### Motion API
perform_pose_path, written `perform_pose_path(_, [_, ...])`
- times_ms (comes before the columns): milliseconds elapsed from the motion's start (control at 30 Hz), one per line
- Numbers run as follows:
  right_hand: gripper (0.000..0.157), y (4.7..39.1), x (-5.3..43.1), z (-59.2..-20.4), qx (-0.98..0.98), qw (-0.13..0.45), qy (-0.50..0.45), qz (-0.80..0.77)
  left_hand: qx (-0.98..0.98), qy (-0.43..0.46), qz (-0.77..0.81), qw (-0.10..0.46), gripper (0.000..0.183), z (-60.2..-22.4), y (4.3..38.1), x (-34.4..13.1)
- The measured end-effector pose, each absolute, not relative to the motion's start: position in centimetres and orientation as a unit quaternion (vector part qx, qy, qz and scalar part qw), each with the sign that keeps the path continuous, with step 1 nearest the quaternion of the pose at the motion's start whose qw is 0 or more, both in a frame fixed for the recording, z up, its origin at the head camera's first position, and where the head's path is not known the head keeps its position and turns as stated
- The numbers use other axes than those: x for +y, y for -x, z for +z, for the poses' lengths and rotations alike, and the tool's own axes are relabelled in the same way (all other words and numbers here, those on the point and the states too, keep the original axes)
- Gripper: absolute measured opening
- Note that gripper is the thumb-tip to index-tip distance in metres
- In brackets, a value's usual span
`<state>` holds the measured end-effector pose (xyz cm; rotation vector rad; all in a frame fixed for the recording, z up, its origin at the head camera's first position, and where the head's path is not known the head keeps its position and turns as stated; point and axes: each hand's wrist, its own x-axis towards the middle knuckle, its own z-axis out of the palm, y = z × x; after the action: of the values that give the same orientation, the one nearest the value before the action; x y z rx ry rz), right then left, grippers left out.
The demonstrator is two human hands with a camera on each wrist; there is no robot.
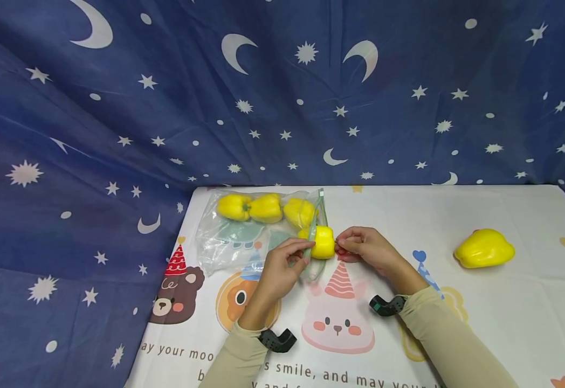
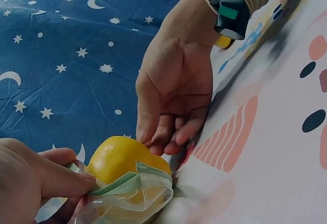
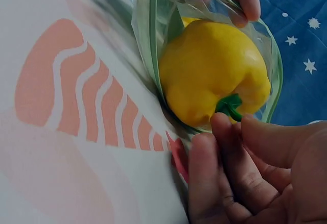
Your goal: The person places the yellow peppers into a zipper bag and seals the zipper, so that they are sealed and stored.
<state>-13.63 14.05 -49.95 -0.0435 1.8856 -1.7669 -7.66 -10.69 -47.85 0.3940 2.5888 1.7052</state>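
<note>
My left hand (image 1: 284, 264) pinches the green-edged rim of a clear zip bag (image 1: 209, 250) between thumb and fingers. In the bag's mouth sits a yellow bell pepper (image 3: 214, 66), partly inside. Its green stem (image 3: 230, 105) is pinched between the thumb and fingertip of my right hand (image 1: 367, 248), as the right wrist view shows. Farther inside the bag, yellow peppers (image 1: 265, 208) lie in a row along the back. Part of the pepper at the mouth is hidden by the bag's rim and my left fingers.
Off to the right, a smooth yellow lobed fruit (image 1: 484, 249) lies on the white printed tablecloth (image 1: 399, 210). A small red piece (image 3: 177, 155) shows beside my right fingers. Behind the table hangs a blue curtain (image 1: 282, 156) with moons and stars.
</note>
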Motion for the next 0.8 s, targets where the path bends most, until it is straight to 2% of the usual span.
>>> perform_pose_path(333, [0.027, 13.4, 13.8, -50.0, 0.72, 0.257, 0.011, -0.644, 0.828, -0.124, 0.546, 0.013, 0.035, -47.8, 7.7, -10.6])
perform_pose_path(600, [0.024, 13.0, 12.7, -49.8, 0.678, 0.279, -0.009, -0.68, 0.825, -0.127, 0.55, 0.012, 0.035, -47.7, 7.7, -10.4])
perform_pose_path(800, [0.019, 12.4, 11.4, -49.9, 0.666, 0.268, -0.023, -0.696, 0.823, -0.137, 0.551, 0.004, 0.035, -47.6, 7.7, -10.4])
